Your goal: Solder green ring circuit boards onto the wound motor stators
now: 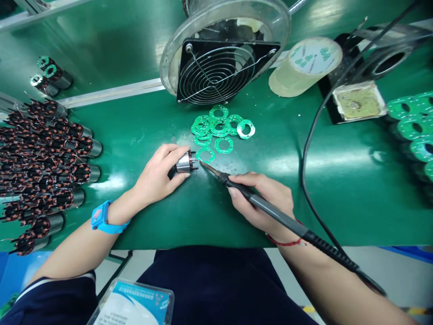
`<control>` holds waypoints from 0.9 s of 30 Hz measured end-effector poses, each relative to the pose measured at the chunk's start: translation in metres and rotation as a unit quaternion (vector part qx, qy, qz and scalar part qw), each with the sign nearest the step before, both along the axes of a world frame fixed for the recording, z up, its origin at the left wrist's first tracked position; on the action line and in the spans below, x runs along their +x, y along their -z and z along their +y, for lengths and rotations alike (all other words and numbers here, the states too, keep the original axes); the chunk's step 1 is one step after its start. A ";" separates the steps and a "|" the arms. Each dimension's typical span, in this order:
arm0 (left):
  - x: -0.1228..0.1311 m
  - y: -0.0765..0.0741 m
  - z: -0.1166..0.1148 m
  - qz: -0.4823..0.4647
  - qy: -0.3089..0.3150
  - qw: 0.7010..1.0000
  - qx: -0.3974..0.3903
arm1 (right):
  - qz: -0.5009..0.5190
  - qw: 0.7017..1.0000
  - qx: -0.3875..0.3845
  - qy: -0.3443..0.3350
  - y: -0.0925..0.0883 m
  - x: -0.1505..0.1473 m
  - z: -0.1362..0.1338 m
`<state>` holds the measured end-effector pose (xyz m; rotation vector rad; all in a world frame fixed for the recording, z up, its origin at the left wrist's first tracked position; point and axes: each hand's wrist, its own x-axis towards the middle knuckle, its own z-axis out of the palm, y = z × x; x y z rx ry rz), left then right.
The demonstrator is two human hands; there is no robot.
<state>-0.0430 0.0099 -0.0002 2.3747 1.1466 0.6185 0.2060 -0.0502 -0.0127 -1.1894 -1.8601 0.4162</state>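
My left hand (pixel 160 170) is closed around a small motor stator (pixel 183 163), a silver cylinder lying on its side with copper windings and dark pins facing right. In my right hand (pixel 265 201) is a soldering iron (pixel 250 194), held like a pen. Its tip points at the pin end of the stator; whether it touches cannot be made out. Just beyond the tip lies a green ring-shaped circuit board (pixel 205 155). Several more ring boards (pixel 219 126) sit in a loose pile behind it.
Many wound stators (pixel 43 158) stand packed at the left. A fan (pixel 216 74) with a wire guard faces me at the back. Beside it are a tape roll (pixel 302 67) and a soldering sponge tray (pixel 359 103). The black cable (pixel 306 158) loops across the right; green boards (pixel 414 126) line the right edge.
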 end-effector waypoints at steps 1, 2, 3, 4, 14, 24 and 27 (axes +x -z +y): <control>0.000 0.000 0.000 0.003 0.001 1.000 0.001 | 0.001 1.000 0.000 0.009 0.000 0.000 -0.001; 0.000 0.000 0.000 0.006 0.002 1.000 0.001 | 0.010 1.000 0.002 0.025 0.001 0.000 -0.001; 0.000 -0.001 0.000 0.008 0.004 1.000 0.002 | 0.022 0.999 0.007 0.045 0.002 0.001 -0.001; 0.000 -0.001 0.000 0.009 0.005 1.000 0.004 | 0.034 0.997 0.013 0.063 0.003 0.001 -0.001; 0.003 -0.002 -0.002 0.003 0.005 1.000 0.009 | -0.015 0.998 -0.030 0.049 -0.007 0.001 -0.001; 0.001 -0.007 -0.014 -0.160 -0.094 0.962 -0.200 | -0.012 0.995 -0.090 0.045 -0.019 -0.018 0.000; 0.001 -0.015 -0.021 -0.200 -0.054 0.949 -0.238 | 0.028 0.993 -0.094 0.072 -0.023 -0.027 -0.001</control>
